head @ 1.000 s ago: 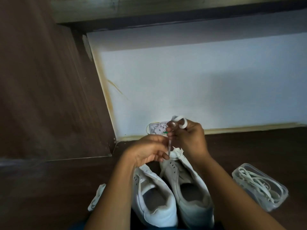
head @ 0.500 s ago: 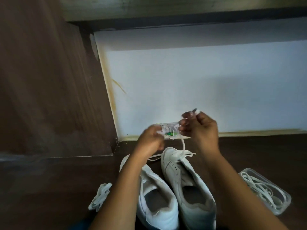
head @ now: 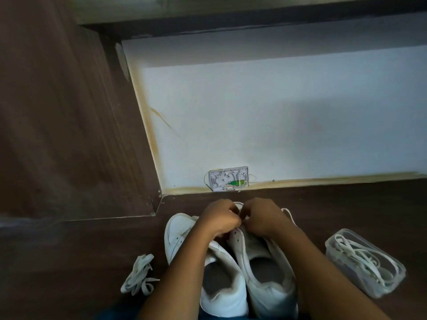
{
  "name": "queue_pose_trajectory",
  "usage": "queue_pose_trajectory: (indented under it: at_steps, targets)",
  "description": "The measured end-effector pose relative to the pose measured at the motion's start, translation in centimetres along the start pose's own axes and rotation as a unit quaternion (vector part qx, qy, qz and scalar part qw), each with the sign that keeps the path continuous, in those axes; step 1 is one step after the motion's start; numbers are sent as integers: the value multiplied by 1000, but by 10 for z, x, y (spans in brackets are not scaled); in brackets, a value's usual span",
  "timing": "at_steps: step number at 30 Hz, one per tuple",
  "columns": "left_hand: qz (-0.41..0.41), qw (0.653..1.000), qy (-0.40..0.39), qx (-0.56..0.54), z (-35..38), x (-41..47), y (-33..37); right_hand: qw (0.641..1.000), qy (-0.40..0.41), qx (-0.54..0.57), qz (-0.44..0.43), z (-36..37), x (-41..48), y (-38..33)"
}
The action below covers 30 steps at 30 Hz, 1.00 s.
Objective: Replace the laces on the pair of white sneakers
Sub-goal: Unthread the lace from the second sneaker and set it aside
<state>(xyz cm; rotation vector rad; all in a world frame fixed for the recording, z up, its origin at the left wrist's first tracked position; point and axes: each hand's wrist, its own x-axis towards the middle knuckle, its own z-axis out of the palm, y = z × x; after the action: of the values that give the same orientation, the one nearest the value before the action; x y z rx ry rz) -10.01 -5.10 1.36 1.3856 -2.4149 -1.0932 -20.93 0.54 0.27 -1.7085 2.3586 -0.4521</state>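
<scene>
Left hand (head: 220, 218) and right hand (head: 263, 218) knuckle to knuckle above eyelets of right sneaker (head: 265, 285), both pinching white lace (head: 287, 211), left sneaker (head: 182, 229) touching alongside.

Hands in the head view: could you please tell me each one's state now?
Left hand: curled, pinching the lace.
Right hand: curled, pinching the same lace.

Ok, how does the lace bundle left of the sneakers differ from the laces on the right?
The left laces lie bare on the floor; the right laces sit inside a clear tub. The left laces are bunched into a compact bundle; the right laces spread in loose loops. Both are white and flat.
</scene>
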Motion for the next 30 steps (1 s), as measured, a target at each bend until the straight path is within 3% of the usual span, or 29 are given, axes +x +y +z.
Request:
queue_pose_trajectory:
  at_steps: [3, 8, 17, 21, 25, 28, 30]
  targets:
    - [-30, 993, 22, -114, 0, 1, -8, 997, 75, -12, -9, 5, 1, -2]
    - [-52, 982, 23, -182, 0, 3, -12, 998, 44, -40, -34, 6, 1, -3]
    - [-24, 992, 16, -126, -1, 4, -16, 999, 33, 9, -23, 16, 3, -2]
    - [-13, 994, 69, -81, 6, 6, -15, 999, -4, 34, -23, 16, 6, -2]
    - [-16, 993, 109, -42, 9, 8, -15, 984, -71, 165, -7, -3, 3, 8]
    - [-20, 993, 107, -42, 10, 9, -16, 926, -102, 362, 33, -18, -4, 20]
    - [-11, 993, 109, -44, 11, 8, -15, 922, -99, 372, 42, -21, -7, 18]
